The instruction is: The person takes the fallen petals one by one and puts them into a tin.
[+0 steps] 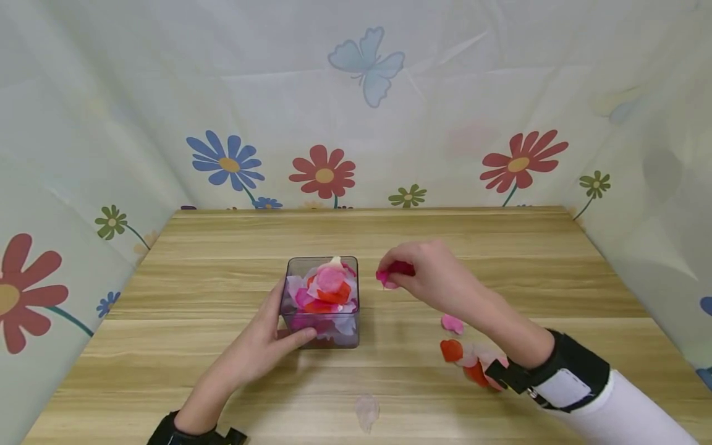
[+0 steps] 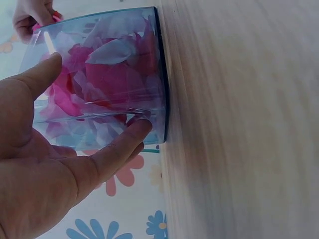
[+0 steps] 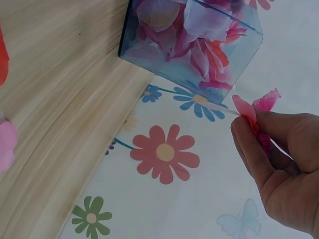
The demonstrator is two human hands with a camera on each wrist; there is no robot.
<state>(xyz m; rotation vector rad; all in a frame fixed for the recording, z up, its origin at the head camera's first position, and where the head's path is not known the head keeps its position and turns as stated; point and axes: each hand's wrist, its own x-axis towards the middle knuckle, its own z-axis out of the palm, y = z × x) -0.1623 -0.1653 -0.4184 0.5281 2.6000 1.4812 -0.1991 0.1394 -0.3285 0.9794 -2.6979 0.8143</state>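
Note:
A see-through plastic box (image 1: 349, 330), heaped with pink, white and red flower petals (image 1: 330, 281), stands on the table. My left hand (image 1: 258, 349) grips its left side, the thumb on the front face. In the left wrist view, that thumb and the fingers (image 2: 122, 144) press on two walls of the box. To the right of the box, my right hand (image 1: 436, 278) is raised and pinches a few pink petals (image 3: 244, 107) between thumb and fingertips. They hang apart from the box.
Under my right forearm lie a loose pink petal (image 1: 452, 324), a red petal (image 1: 451, 350) and more petals. One pale petal (image 1: 367, 412) lies near the front edge of the wooden table (image 1: 233, 247). A flower-printed curtain (image 1: 445, 93) encloses the back and sides.

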